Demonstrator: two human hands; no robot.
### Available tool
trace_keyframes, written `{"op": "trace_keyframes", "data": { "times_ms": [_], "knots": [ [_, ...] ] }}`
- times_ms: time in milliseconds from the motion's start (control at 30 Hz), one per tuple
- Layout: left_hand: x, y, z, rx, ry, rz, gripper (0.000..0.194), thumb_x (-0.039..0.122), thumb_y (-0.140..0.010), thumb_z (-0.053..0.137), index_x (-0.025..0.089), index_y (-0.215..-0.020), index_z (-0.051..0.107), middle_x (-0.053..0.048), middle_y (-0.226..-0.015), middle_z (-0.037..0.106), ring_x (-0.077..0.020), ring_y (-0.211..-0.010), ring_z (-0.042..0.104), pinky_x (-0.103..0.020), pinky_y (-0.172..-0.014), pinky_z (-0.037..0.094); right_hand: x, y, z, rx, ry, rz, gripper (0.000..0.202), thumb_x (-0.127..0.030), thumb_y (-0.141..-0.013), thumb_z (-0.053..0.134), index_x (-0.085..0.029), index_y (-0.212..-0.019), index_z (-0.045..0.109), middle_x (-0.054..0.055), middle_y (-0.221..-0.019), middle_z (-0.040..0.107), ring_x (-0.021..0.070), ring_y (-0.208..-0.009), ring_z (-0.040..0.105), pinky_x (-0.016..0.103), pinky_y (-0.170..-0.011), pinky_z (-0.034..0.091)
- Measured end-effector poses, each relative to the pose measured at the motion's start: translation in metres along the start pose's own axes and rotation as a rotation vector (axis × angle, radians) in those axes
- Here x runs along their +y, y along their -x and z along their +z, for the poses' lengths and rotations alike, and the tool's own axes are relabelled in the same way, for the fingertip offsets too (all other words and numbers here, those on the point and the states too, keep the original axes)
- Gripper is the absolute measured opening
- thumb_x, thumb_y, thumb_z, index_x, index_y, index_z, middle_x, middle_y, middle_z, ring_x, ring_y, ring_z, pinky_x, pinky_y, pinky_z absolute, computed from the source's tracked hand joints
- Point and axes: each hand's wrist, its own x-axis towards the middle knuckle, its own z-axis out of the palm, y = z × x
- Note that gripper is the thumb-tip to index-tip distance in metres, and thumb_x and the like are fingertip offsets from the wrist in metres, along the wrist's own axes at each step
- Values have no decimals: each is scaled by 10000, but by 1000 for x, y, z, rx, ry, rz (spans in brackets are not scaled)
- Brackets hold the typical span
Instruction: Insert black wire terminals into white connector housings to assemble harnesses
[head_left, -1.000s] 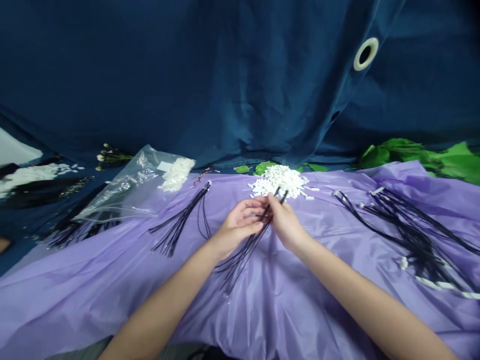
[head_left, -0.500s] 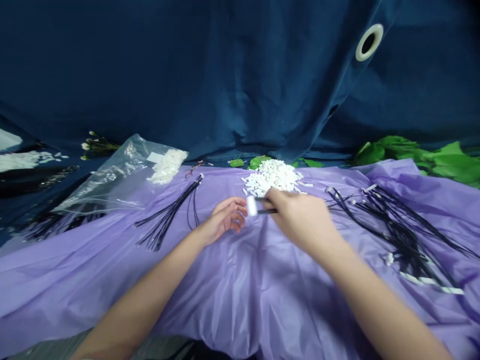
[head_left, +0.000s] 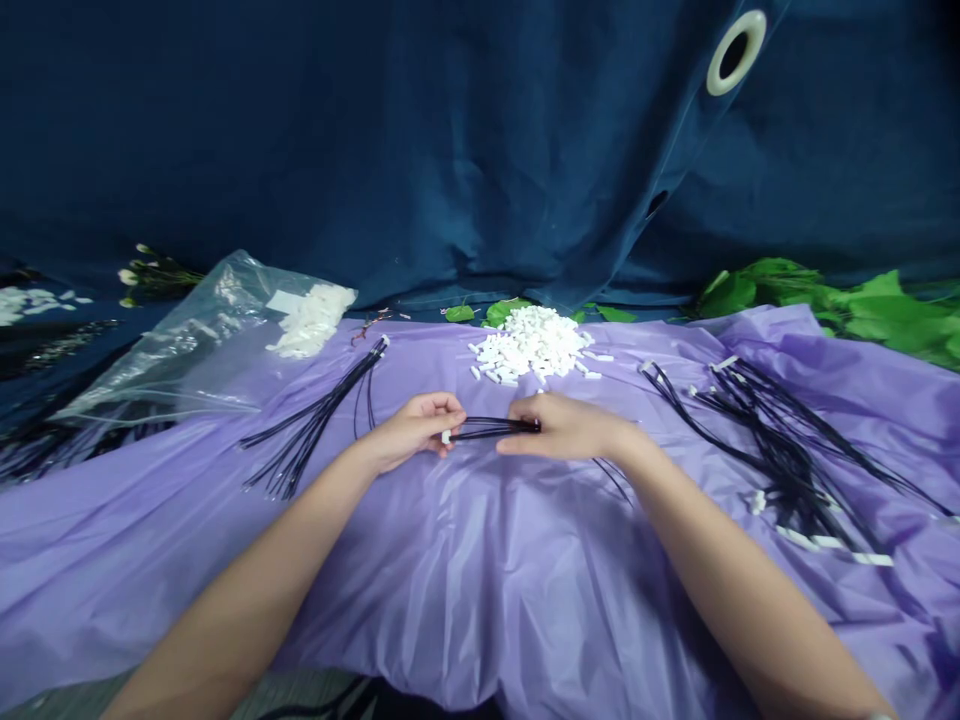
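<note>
Black wires [head_left: 491, 428] stretch between my two hands over the purple cloth [head_left: 465, 560]. At their left end is a small white connector [head_left: 446, 437], pinched by my left hand [head_left: 416, 430]. My right hand [head_left: 562, 425] is closed around the wires farther right, and loose wire ends trail out beneath its wrist. Just behind my hands lies a pile of small white connectors [head_left: 536, 340].
One bundle of black wires [head_left: 322, 420] lies to the left, another tangled bundle [head_left: 787, 460] to the right. A clear plastic bag [head_left: 202, 350] with white pieces is at the back left. Green leaves [head_left: 862, 310] lie at the back right, before a blue curtain [head_left: 337, 150].
My left hand has closed on the white connector at the wires' end. My right hand has turned, and the wires now lie level between both hands. The view has shifted slightly.
</note>
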Motion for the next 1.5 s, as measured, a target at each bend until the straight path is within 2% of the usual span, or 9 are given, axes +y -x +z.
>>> {"op": "trace_keyframes", "data": {
  "times_ms": [100,200,333,567,767,900,1100,1333,1500],
  "knots": [
    [3,1,-4,24,2,18,354,364,-704,733,158,-944,575,13,-764,535,-58,-597,534,-187,-536,475,12,3,-9,-20,-203,5,354,-438,-914,423,-169,-773,605,10,-727,607,124,-660,536,228,-594,364],
    [2,-1,-7,82,-30,54,415,348,-690,747,166,-1020,574,8,-782,532,-53,-599,526,-177,-540,462,13,8,-13,-92,-205,59,230,-286,-869,479,-169,-715,605,1,-659,602,119,-601,527,229,-567,355],
    [-4,-7,-14,181,-31,75,405,345,-696,739,168,-1030,593,-16,-874,564,-50,-640,541,-197,-623,496,14,11,-13,-233,-185,117,190,-303,-783,610,-182,-640,639,-6,-599,625,129,-558,561,219,-534,375],
    [-8,-12,-17,219,-11,30,404,313,-675,753,144,-1021,630,-49,-911,620,-66,-663,562,-224,-680,495,57,-15,8,187,14,338,258,-196,-836,490,-150,-1032,651,135,-1011,667,233,-909,595,283,-720,381],
    [-6,-11,-16,198,3,15,375,250,-666,751,158,-1017,656,-23,-864,622,-61,-649,571,-216,-682,484,82,-31,28,273,19,305,136,-226,-793,542,-147,-817,650,114,-863,672,203,-834,595,259,-713,370],
    [-7,-11,-15,172,19,24,388,248,-663,751,147,-1028,666,-39,-869,636,-74,-653,580,-230,-689,497,85,-30,30,313,-48,275,99,-200,-752,585,-156,-817,646,92,-849,668,190,-816,592,256,-718,376],
    [-9,-10,-15,134,30,20,418,253,-659,761,160,-1059,682,-35,-868,648,-79,-658,598,-244,-716,511,74,-27,22,372,-296,213,67,-212,-723,630,-161,-753,599,52,-784,648,162,-751,599,262,-710,424],
    [-6,-5,-5,94,-38,-15,357,280,-666,763,152,-992,696,-30,-797,651,-85,-640,621,-209,-653,509,31,-27,25,245,-782,114,204,-303,-690,654,-181,-730,496,-2,-630,621,146,-600,641,264,-568,527],
    [-5,-1,1,15,-87,-35,310,291,-680,747,139,-945,695,-45,-826,652,-99,-635,629,-232,-650,532,13,-27,28,199,-890,75,234,-281,-644,685,-180,-687,478,-28,-554,580,143,-528,623,250,-505,515]
  ]
}}
